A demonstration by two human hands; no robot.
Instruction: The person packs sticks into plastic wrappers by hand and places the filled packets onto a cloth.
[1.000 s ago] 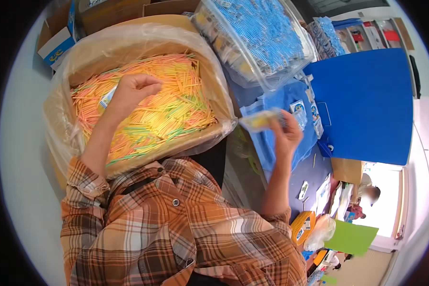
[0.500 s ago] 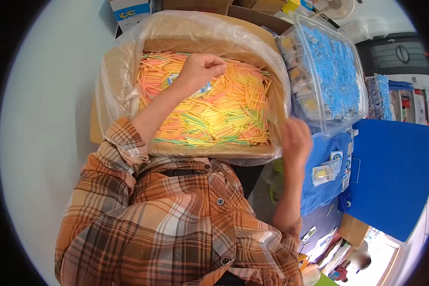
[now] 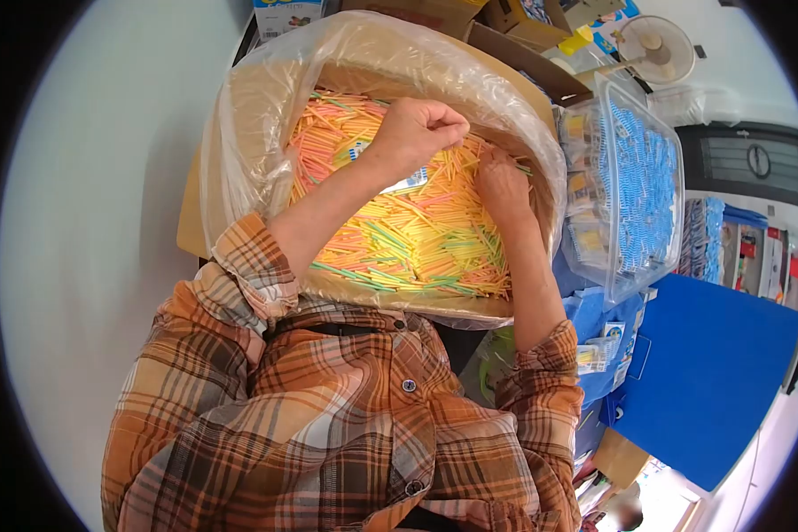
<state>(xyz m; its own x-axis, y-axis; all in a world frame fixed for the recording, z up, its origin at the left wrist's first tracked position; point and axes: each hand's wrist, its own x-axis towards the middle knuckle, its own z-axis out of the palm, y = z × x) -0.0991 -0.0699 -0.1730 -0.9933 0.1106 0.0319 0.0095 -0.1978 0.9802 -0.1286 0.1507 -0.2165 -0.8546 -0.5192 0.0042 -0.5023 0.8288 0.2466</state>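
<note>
In front of an orange-and-brown plaid shirt [image 3: 328,399] with rolled sleeves stands a large brown cardboard box [image 3: 381,82], lined with crinkled clear plastic [image 3: 248,124] that folds over its rim. Thin sticks [image 3: 417,232] in yellow, orange, pink and green fill it in a loose layer. The left hand [image 3: 408,137] is above them, its thumb and fingertips drawn together in a pinch; whether anything thin sits between them cannot be told. A flat printed packet [image 3: 410,180] lies on the sticks beneath the left wrist. The right hand [image 3: 504,184] reaches down at the right side of the box, its fingertips hidden, so its grip cannot be told.

The step in hand seems to be reaching in among the sticks. From this pose, the next move calls for light fingertip control and room between the right hand and the box wall.

Just beyond, to the right, a clear plastic tub [image 3: 614,285] holds many blue-and-white patterned packets [image 3: 638,195]. Nearby is a blue cloth [image 3: 585,304], then a large blue panel [image 3: 718,355]. Farther off are a round fan [image 3: 656,49] and another person [image 3: 625,514].
</note>
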